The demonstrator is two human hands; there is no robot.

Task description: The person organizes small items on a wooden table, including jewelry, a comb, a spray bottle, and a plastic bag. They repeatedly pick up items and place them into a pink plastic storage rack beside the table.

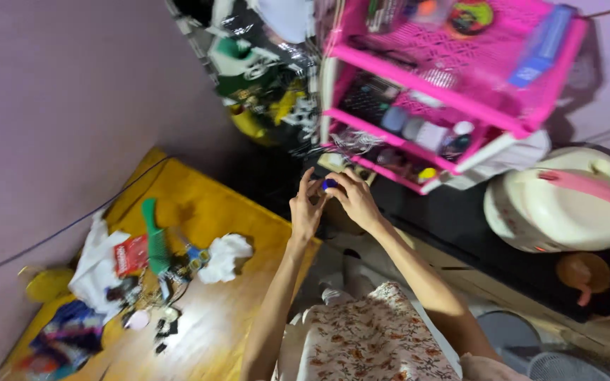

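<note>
Tilted head view, pale purple walls (51,92), yellow-orange wooden counter (206,204) at lower left littered with a green plastic comb (154,240), crumpled white tissue (226,255), a red packet (130,254), white cloth and small dark bits. Thin dark cable (72,222) runs along the wall down to the counter edge. Behind, a pink plastic three-tier rack (460,77) with white posts, shelves full of bottles, jars and a dark calculator-like item, all blurred. Right of the rack sits a cream rice cooker with a pink handle (566,197) on a dark shelf surface (453,219); an orange plastic cup (584,271) lies below it. Shiny black patterned bag (262,70) hangs left of the rack. Both hands raised together in front of the rack's lowest tier. Left hand (306,208) fingers partly curled, fingertips up against the small blue cap-like object (329,185). Right hand (356,197) pinches that object from the right, fingers narrow around it. Object is tiny, round, deep blue, mostly hidden between fingertips; what it belongs to cannot be told. Floral-print garment (375,339) at the bottom centre.
</note>
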